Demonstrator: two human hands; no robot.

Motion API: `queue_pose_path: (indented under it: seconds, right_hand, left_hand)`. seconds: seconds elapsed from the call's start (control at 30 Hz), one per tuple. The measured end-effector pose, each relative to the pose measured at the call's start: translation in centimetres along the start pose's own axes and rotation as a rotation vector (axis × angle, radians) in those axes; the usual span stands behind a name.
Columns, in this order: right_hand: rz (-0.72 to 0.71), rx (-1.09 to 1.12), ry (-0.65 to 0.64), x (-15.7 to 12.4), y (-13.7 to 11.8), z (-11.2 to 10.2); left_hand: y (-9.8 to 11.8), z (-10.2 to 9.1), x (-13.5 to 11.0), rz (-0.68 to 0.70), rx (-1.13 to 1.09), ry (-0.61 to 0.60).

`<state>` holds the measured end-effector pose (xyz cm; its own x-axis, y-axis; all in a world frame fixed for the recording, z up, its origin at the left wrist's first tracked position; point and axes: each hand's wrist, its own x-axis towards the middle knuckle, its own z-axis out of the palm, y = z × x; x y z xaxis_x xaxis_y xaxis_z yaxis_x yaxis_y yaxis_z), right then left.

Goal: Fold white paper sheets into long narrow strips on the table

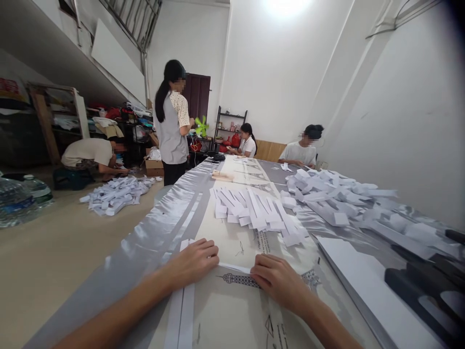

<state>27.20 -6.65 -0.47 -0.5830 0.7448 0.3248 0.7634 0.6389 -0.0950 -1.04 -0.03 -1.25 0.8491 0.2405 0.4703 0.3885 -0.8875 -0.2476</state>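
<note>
Both hands are low over a table covered by a cream runner (225, 315) printed with towers. A thin white paper strip (234, 267) spans the gap between them. My left hand (199, 258) is closed, its curled fingers on the strip's left end. My right hand (278, 280) pinches the other end, thumb tucked under the fingers. Long white paper strips (180, 310) lie beneath my left wrist. Just beyond my hands, folded paper strips (254, 208) lie overlapping in a row. A stack of white paper sheets (366, 286) is to the right of my right forearm.
A big heap of folded paper (337, 194) covers the table's right side, near a black object (417, 291). More paper (118, 194) is piled on the floor at left. One person (170, 126) stands by the table; two sit at its far end. Another crouches at left.
</note>
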Motion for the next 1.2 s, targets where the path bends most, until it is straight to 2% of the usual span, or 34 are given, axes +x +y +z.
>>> queue_pose_path:
  seconds: [0.17, 0.37, 0.77, 1.2]
  right_hand:
    - [0.044, 0.101, -0.025, -0.6, 2.0, -1.3]
    - [0.121, 0.102, 0.005, -1.3, 4.7, -2.3]
    - [0.168, 0.134, -0.03, -1.5, 5.3, -2.0]
    - [0.25, 0.217, 0.02, -2.1, 7.4, -2.8]
  left_hand:
    - [-1.5, 0.0, -0.6, -0.075, -0.067, 0.013]
    - [-4.0, -0.1, -1.9, -0.178, -0.235, 0.019]
    - [-4.5, -0.5, -2.2, -0.214, -0.293, -0.004]
    - [-5.7, -0.2, -2.9, -0.258, -0.447, 0.028]
